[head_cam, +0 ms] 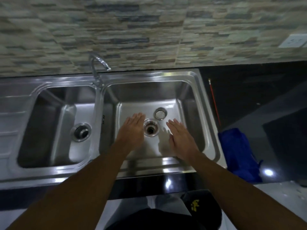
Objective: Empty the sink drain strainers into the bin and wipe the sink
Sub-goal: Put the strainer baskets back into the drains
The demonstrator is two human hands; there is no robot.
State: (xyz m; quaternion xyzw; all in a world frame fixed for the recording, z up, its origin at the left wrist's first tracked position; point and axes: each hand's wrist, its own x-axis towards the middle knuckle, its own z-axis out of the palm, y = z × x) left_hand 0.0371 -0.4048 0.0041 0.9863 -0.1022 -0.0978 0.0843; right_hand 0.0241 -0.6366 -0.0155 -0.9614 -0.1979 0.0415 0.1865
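A steel double sink (pixel 149 76) fills the view. In the right basin a round metal strainer (pixel 160 113) lies on the floor, lifted out and just behind the open drain hole (pixel 150 129). The left basin's drain (pixel 81 131) still holds its strainer. My left hand (pixel 132 127) hovers flat, palm down, left of the open drain. My right hand (pixel 180 135) hovers flat to its right. Both hands hold nothing, fingers stretched out. A blue cloth (pixel 240 153) lies on the dark counter right of the sink.
A chrome tap (pixel 98 67) rises behind the divider between the basins. A thin red stick (pixel 215 102) lies on the black counter (pixel 265 88). A wall socket (pixel 294 41) sits on the stone-tile wall. A drainboard runs off to the left.
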